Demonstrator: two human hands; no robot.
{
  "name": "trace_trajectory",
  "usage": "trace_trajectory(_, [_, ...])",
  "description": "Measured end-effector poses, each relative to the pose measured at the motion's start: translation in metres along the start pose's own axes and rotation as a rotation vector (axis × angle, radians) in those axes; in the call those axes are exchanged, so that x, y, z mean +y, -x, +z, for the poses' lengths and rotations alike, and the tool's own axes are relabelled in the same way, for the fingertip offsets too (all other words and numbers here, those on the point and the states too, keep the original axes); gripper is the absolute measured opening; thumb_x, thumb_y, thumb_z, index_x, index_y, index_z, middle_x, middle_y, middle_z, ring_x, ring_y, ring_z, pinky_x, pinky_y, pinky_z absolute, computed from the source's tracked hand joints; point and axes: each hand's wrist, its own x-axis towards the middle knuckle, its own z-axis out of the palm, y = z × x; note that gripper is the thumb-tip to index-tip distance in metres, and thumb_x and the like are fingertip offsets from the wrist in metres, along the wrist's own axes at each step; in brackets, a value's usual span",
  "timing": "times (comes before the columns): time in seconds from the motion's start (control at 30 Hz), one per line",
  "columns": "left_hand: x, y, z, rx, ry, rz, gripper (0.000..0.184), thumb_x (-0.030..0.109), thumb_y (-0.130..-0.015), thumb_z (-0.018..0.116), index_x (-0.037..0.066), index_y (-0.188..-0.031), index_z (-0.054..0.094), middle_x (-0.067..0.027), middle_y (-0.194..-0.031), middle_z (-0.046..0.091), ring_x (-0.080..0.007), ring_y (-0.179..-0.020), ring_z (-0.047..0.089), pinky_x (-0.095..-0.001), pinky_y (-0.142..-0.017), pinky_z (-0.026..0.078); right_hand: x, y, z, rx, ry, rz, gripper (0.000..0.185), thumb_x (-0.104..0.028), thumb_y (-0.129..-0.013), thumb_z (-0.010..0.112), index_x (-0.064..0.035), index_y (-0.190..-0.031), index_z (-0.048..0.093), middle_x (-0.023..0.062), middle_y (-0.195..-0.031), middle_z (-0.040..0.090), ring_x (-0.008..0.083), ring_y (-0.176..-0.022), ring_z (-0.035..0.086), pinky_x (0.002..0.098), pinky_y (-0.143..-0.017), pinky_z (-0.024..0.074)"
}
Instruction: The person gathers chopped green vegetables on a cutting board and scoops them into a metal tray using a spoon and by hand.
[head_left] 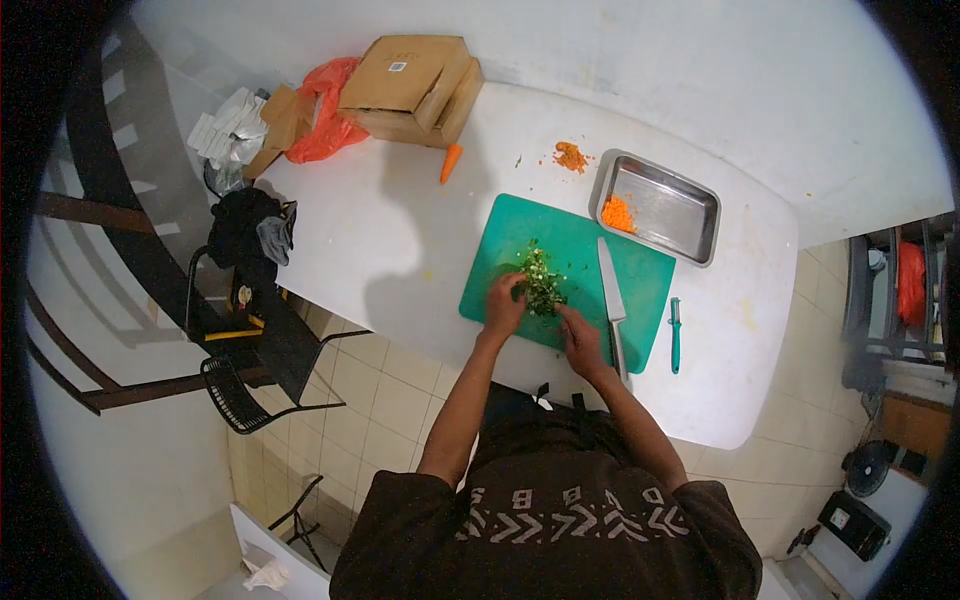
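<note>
Chopped green herbs (pixel 541 285) lie in a small heap on the green cutting board (pixel 500 225). My left hand (pixel 504 303) touches the left side of the heap with its fingers curled. At the heap's lower right is my right hand (pixel 580 338), its thumb and fingertips near the greens. Whether either hand holds any pieces is too small to tell. A large knife (pixel 611 295) rests on the board to the right, its handle toward me. Diced carrot (pixel 618 213) sits in the left end of a metal tray (pixel 708 235) behind the board.
Orange peelings (pixel 571 156) lie behind the board, and a green peeler (pixel 676 335) lies to its right. A whole carrot (pixel 451 163) is beside a cardboard box (pixel 405 75) and a red plastic bag (pixel 325 115). A black chair (pixel 285 350) stands left of the table (pixel 340 230).
</note>
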Motion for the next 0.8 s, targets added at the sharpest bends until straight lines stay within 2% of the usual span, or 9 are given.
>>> trace_trajectory(0.07, [-0.001,0.001,-0.002,-0.017,-0.031,-0.001,0.039,-0.003,-0.081,0.072,0.008,-0.118,0.069,-0.0158,-0.120,0.066,-0.0362,-0.113,0.063,-0.0451,-0.099,0.051,0.006,0.003,-0.001,-0.033,0.115,-0.090,0.037,-0.002,-0.106,0.045,-0.0082,-0.141,0.056,0.0191,-0.133,0.063,0.0223,-0.088,0.072,0.0358,-0.070,0.0556])
trace_trajectory(0.27, [0.002,0.003,-0.010,-0.055,-0.042,-0.081,0.034,0.003,-0.085,0.072,0.010,-0.118,0.069,-0.0146,-0.120,0.065,-0.0352,-0.116,0.060,-0.0453,-0.102,0.048,0.008,0.006,-0.020,-0.009,-0.018,0.062,0.037,-0.003,-0.106,0.045,-0.0076,-0.142,0.055,0.0175,-0.130,0.064,0.0195,-0.082,0.070,0.0334,-0.066,0.0529])
trace_trajectory(0.33, [0.011,0.004,-0.016,-0.090,-0.040,-0.143,0.031,0.006,-0.088,0.070,0.008,-0.119,0.068,-0.0138,-0.122,0.063,-0.0363,-0.121,0.056,-0.0459,-0.105,0.046,0.007,0.010,-0.027,-0.001,-0.043,0.291,0.036,-0.008,-0.108,0.044,-0.0059,-0.142,0.054,0.0143,-0.128,0.065,0.0152,-0.077,0.067,0.0306,-0.065,0.0522])
trace_trajectory(0.37, [0.017,0.005,-0.019,-0.091,-0.063,-0.148,0.033,0.008,-0.088,0.072,0.008,-0.120,0.067,-0.0139,-0.121,0.063,-0.0362,-0.120,0.057,-0.0461,-0.103,0.048,0.005,0.012,-0.026,-0.001,-0.043,0.291,0.036,-0.008,-0.108,0.044,-0.0059,-0.142,0.054,0.0143,-0.128,0.065,0.0152,-0.077,0.067,0.0306,-0.065,0.0522])
trace_trajectory(0.43, [0.018,0.010,-0.018,-0.091,-0.085,-0.154,0.034,0.010,-0.088,0.073,0.008,-0.121,0.066,-0.0139,-0.121,0.063,-0.0361,-0.119,0.058,-0.0464,-0.101,0.049,-0.002,0.015,-0.024,0.154,-0.196,0.436,0.035,-0.015,-0.110,0.042,-0.0044,-0.142,0.052,0.0116,-0.126,0.065,0.0119,-0.076,0.066,0.0279,-0.062,0.0503])
trace_trajectory(0.57, [0.026,0.014,-0.009,-0.111,-0.185,-0.124,0.038,0.015,-0.087,0.076,0.008,-0.123,0.066,-0.0152,-0.119,0.064,-0.0364,-0.111,0.062,-0.0468,-0.094,0.052,0.013,0.028,-0.003,0.183,-0.259,0.434,0.037,-0.022,-0.112,0.040,-0.0040,-0.142,0.051,0.0104,-0.129,0.064,0.0124,-0.077,0.066,0.0267,-0.061,0.0494])
trace_trajectory(0.67, [0.026,0.014,0.002,-0.088,-0.182,-0.141,0.039,0.014,-0.087,0.076,0.008,-0.123,0.066,-0.0162,-0.117,0.065,-0.0366,-0.109,0.064,-0.0471,-0.093,0.053,0.022,0.028,0.008,0.036,-0.270,0.461,0.040,-0.028,-0.112,0.039,-0.0041,-0.143,0.049,0.0105,-0.135,0.062,0.0137,-0.080,0.068,0.0269,-0.059,0.0517])
trace_trajectory(0.73, [0.025,0.014,0.007,-0.064,-0.192,-0.143,0.038,0.014,-0.087,0.075,0.008,-0.123,0.066,-0.0166,-0.117,0.066,-0.0367,-0.108,0.064,-0.0471,-0.093,0.053,0.002,0.019,0.014,0.058,-0.588,0.526,0.043,-0.033,-0.112,0.040,-0.0048,-0.144,0.048,0.0108,-0.137,0.060,0.0154,-0.081,0.069,0.0274,-0.058,0.0547])
trace_trajectory(0.8, [0.025,0.013,0.008,-0.038,-0.181,-0.123,0.037,0.011,-0.086,0.075,0.007,-0.122,0.067,-0.0171,-0.118,0.067,-0.0362,-0.108,0.065,-0.0471,-0.092,0.053,-0.002,0.012,0.014,0.065,-0.605,0.517,0.044,-0.033,-0.112,0.040,-0.0049,-0.145,0.047,0.0112,-0.138,0.059,0.0161,-0.081,0.069,0.0280,-0.057,0.0558])
